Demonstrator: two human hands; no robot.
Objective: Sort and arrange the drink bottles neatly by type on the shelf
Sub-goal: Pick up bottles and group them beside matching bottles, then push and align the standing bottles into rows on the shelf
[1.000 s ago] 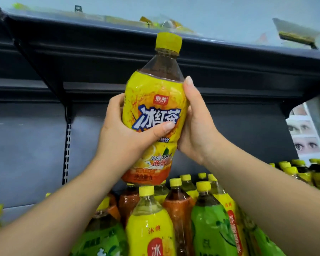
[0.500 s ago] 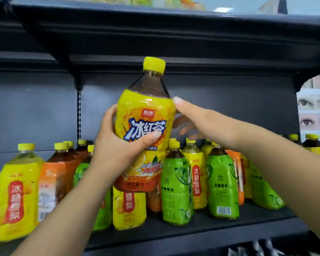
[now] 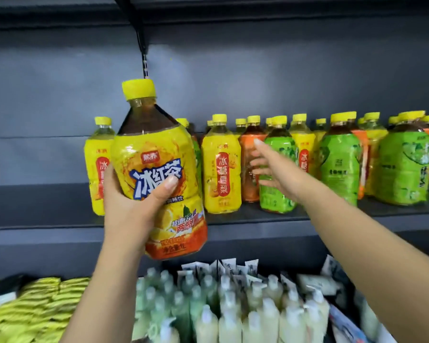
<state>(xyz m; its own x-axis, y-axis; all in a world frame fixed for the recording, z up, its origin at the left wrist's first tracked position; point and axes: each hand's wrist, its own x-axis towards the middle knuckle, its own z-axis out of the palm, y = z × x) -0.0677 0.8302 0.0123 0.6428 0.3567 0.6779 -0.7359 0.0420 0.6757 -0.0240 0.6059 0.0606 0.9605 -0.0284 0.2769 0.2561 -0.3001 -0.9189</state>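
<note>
My left hand (image 3: 131, 206) grips a large iced black tea bottle (image 3: 159, 154) with a yellow label and yellow cap, held upright in front of the dark shelf (image 3: 295, 224). My right hand (image 3: 278, 169) is stretched out with fingers spread, holding nothing, right in front of an orange-labelled bottle (image 3: 249, 169) and a green tea bottle (image 3: 278, 199). A yellow pear-drink bottle (image 3: 221, 169) stands between my hands. Another yellow bottle (image 3: 96, 169) is half hidden behind the held one. More green bottles (image 3: 339, 164) stand mixed with yellow and orange ones to the right.
The shelf's left part (image 3: 35, 206) holds no bottles. A lower shelf carries several pale pump bottles (image 3: 233, 313), white tubes (image 3: 233, 268) and yellow packets (image 3: 35, 305). A slotted upright (image 3: 145, 63) runs up the back panel.
My right hand has let go of the big bottle and reached toward the shelf bottles. My left hand alone has carried the big bottle down and left. The view has dropped to show the lower shelf.
</note>
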